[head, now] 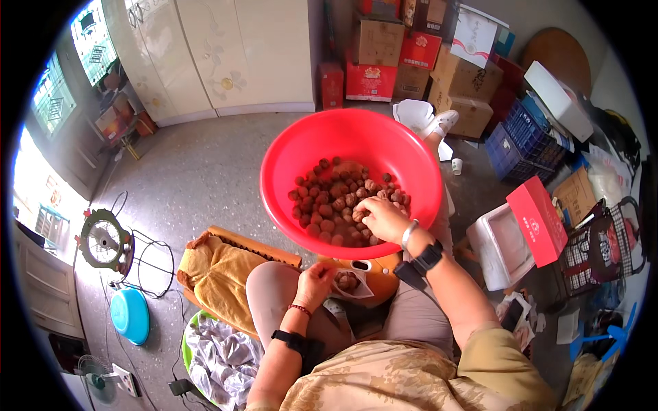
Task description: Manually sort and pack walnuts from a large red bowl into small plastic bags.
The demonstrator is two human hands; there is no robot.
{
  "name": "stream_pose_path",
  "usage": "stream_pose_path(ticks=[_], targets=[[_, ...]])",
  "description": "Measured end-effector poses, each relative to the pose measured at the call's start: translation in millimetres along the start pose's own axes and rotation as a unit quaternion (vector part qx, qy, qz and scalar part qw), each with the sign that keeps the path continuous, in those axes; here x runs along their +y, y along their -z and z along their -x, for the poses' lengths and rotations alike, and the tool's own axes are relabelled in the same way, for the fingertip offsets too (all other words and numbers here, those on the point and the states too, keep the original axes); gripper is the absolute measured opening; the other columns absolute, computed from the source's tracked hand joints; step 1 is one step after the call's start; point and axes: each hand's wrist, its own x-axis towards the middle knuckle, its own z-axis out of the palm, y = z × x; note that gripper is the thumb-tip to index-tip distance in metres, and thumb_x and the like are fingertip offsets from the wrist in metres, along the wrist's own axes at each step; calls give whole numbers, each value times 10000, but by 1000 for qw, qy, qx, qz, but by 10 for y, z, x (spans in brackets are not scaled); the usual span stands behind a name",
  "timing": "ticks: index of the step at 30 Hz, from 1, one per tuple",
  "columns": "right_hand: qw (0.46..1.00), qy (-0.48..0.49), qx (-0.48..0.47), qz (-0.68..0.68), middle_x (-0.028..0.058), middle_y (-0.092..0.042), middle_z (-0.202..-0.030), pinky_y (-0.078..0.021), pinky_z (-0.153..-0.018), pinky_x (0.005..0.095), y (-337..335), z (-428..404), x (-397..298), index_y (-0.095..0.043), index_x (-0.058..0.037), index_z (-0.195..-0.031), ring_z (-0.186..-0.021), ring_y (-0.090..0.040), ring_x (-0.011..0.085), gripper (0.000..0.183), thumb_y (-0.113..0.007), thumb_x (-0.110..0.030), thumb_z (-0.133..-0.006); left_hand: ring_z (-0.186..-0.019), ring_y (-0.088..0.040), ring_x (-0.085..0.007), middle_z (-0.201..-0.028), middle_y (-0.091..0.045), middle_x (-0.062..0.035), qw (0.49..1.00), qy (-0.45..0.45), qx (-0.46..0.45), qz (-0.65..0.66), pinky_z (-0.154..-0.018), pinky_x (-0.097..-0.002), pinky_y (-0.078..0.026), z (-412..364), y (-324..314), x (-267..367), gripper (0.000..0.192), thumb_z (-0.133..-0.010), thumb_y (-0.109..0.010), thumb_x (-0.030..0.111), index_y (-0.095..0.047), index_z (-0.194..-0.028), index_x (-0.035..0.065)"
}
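Observation:
A large red plastic basin (288,154) stands before me with a heap of walnuts (325,210) in its bottom. My right hand (383,218) reaches over the near rim, its thumb and fingers closed on a walnut (358,216) at the heap's right side. Between my knees my left hand (314,285) pinches the edge of a small clear plastic bag (364,290), which has several walnuts inside. The bag lies over an orange-yellow object (383,267) just below the basin. A silver bangle and a black strap are on my right arm; a beaded bracelet and a black strap are on my left.
To my left are a wooden seat with a yellow cloth (221,272), a green basin (187,341) of filled plastic bags, a blue basin (128,316) and a fan (105,241). A foam box (483,251), blue crates (514,149) and stacked cartons (378,46) stand right and ahead.

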Motion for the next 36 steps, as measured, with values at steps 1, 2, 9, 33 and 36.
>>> stream_pose_path(ticks=[1, 2, 9, 33, 36], targets=[[1000, 1, 1, 0, 166, -587, -986, -448, -825, 391, -80, -72, 78, -577, -31, -961, -954, -557, 338, 175, -520, -63, -799, -471, -476, -70, -584, -528, 9, 1000, -3, 1, 4, -426, -213, -376, -3, -5, -21, 133, -871, -564, 140, -617, -904, 23], [1000, -2, -22, 21, 158, -585, -1017, -451, -827, 379, -161, -139, 155, -575, -43, -999, -955, -564, 312, 205, -526, -62, -801, -471, -474, -69, -585, -527, 12, 1000, -6, 2, 7, -428, -211, -376, -5, -9, -34, 131, -871, -564, 138, -618, -906, 24], [982, -56, -101, 150, 176, -502, -1033, -456, -773, 419, -376, -301, 269, -581, -82, -947, -899, -553, 363, 196, -562, -51, -755, -468, -468, -64, -590, -526, 14, 1000, 13, -4, 23, -425, -205, -373, 1, -18, 3, 123, -871, -562, 134, -623, -897, 30], [997, 23, 6, -70, 127, -567, -820, -488, -657, 324, -87, 164, -135, -596, -34, -852, -682, -595, 247, 185, -685, -108, -707, -522, -524, -76, -636, -588, -16, 999, 33, -6, -3, -498, -233, -444, 5, 4, 35, 139, -841, -605, 145, -647, -905, 29], [998, 46, 39, -24, 122, -559, -796, -478, -634, 330, -35, 340, -275, -589, -35, -863, -661, -582, 233, 207, -698, -113, -705, -517, -514, -73, -635, -587, -12, 1000, 25, -4, -11, -494, -235, -437, -2, 9, 3, 139, -842, -602, 143, -650, -902, 27]])
